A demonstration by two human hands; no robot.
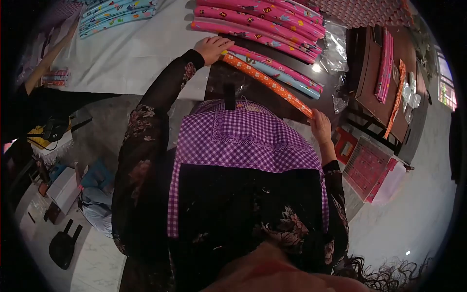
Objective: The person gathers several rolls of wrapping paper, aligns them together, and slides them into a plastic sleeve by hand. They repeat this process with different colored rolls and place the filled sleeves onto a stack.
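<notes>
An orange patterned roll of wrapping paper (267, 80) lies slantwise along the near edge of the dark table, in front of my purple checked apron. My left hand (214, 50) has its fingers closed over the roll's far left end. At the near right end, my right hand (321, 126) grips the tip between thumb and fingers. Just beyond, a light blue roll (287, 80) and a narrow pink roll (277, 65) lie side by side, close to the orange one. Part of their left ends is hidden by my left hand.
Stacked pink rolls (258, 24) lie at the back, beside crumpled clear plastic (335, 46). Light blue rolls (116, 17) rest on the white table covering (131, 63). Another person's arm (48, 61) reaches in at left. A brown side table (365, 87) and a plastic crate (367, 168) stand right.
</notes>
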